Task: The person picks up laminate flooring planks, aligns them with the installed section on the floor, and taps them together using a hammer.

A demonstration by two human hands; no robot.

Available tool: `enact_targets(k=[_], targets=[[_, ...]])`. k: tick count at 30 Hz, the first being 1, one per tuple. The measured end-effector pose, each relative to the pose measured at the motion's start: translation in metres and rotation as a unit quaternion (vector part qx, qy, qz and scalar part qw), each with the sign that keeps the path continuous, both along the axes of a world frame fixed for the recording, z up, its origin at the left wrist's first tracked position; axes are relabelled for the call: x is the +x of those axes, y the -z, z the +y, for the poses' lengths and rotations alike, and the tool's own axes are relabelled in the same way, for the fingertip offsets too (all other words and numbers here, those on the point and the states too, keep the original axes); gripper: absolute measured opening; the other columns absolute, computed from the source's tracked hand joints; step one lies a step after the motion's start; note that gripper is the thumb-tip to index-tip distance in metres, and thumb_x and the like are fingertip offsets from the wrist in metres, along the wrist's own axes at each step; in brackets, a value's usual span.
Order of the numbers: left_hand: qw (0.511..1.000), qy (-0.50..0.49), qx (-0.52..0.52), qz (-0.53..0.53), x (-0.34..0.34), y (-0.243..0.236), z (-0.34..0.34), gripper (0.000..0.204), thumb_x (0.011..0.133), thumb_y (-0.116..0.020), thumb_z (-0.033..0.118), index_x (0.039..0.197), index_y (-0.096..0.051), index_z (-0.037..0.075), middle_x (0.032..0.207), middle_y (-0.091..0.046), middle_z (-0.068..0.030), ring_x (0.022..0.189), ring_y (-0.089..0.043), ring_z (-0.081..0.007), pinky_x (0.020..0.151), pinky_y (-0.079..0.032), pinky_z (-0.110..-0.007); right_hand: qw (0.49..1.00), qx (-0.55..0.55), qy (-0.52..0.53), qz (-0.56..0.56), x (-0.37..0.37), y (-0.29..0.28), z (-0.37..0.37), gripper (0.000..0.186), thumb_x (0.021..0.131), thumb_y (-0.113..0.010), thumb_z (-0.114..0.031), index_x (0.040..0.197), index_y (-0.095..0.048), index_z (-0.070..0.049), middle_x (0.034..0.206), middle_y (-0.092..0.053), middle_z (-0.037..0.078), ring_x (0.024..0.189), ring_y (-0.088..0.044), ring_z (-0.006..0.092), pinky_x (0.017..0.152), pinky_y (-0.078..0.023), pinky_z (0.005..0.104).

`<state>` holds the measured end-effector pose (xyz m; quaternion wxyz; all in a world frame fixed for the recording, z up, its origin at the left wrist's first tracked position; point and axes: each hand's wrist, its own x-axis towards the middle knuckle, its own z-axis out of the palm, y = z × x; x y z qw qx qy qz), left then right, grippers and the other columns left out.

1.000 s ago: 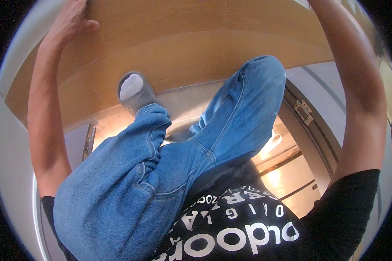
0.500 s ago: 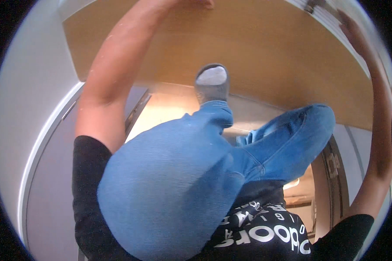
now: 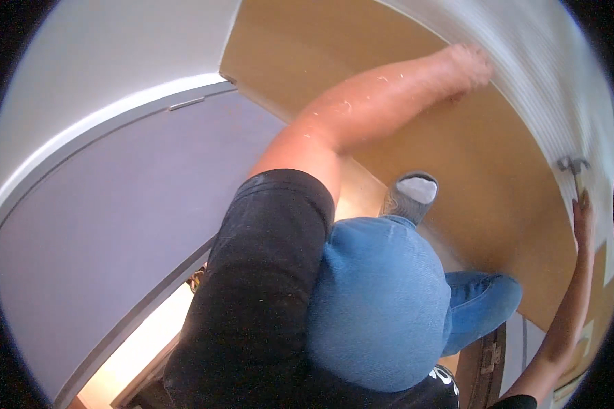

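A person's right grip meets a dark-headed, pale-handled claw hammer beside the white ribbed surface past a tan panel; handling the tool appears the step in hand, calling next for a secure hold. Whether either grip is clenched cannot be told, the left grip blurring near the panel's edge.

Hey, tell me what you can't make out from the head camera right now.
All in the head view:
Left hand: blurred, so whether its grip holds anything is unclear.
Right hand: too small near the rim to show exactly how its grip wraps the hammer.
Right foot: hidden behind the left leg.
Shirt print: mostly hidden, only a scrap showing.
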<state>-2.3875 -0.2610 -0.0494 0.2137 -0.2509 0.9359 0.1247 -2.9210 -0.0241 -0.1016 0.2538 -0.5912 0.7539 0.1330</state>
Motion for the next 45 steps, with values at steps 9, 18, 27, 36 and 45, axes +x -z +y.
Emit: enact_targets(k=[9,18,27,36,45], targets=[[0.999,0.002,0.014,0.038,0.002,-0.011,-0.003,0.086,0.063,-0.095,0.031,0.131,-0.056,-0.005,0.136,-0.059,-0.0207,0.128,-0.057,-0.0356,0.103,-0.052,-0.047,0.995,-0.073,-0.044,0.045,0.0,-0.045,-0.023,0.049,0.103,-0.059,-0.023,0.146,-0.052,-0.001,0.144,-0.057,0.025,0.137,-0.053,0.038,0.112,-0.042,0.0441],[0.986,0.078,-0.018,0.146,0.021,0.064,-0.001,0.067,0.084,-0.076,0.016,0.145,-0.051,0.005,0.152,-0.049,-0.0166,0.142,-0.044,-0.0336,0.118,-0.041,-0.042,0.995,0.004,-0.068,0.066,0.089,-0.116,-0.048,0.041,0.096,-0.064,-0.017,0.136,-0.059,-0.01,0.126,-0.066,0.023,0.118,-0.062,0.0425,0.096,-0.051,0.0514],[0.995,-0.063,0.039,0.062,-0.002,-0.038,0.019,0.082,0.066,-0.091,0.009,0.134,-0.045,0.0,0.142,-0.049,-0.0227,0.132,-0.05,-0.0449,0.108,-0.048,-0.05,0.994,-0.056,-0.035,0.087,0.117,-0.165,-0.034,0.034,0.092,-0.059,-0.022,0.123,-0.064,-0.01,0.114,-0.07,0.024,0.109,-0.066,0.043,0.092,-0.051,0.0534],[0.997,-0.04,0.026,0.067,0.0,-0.021,0.015,0.086,0.065,-0.092,0.009,0.137,-0.045,0.003,0.14,-0.051,-0.0213,0.13,-0.052,-0.0445,0.106,-0.049,-0.049,0.991,-0.03,-0.082,0.102,0.107,-0.161,-0.034,0.034,0.093,-0.059,-0.023,0.123,-0.065,-0.008,0.113,-0.071,0.022,0.108,-0.066,0.0431,0.093,-0.051,0.0529],[0.997,-0.076,0.017,-0.02,-0.019,-0.064,0.03,0.09,0.059,-0.097,0.023,0.131,-0.049,-0.003,0.138,-0.051,-0.0288,0.132,-0.05,-0.0445,0.11,-0.045,-0.048,0.99,-0.047,-0.082,0.109,0.104,-0.164,-0.034,0.032,0.092,-0.058,-0.025,0.119,-0.065,-0.009,0.112,-0.071,0.022,0.107,-0.065,0.0433,0.092,-0.05,0.0531]])
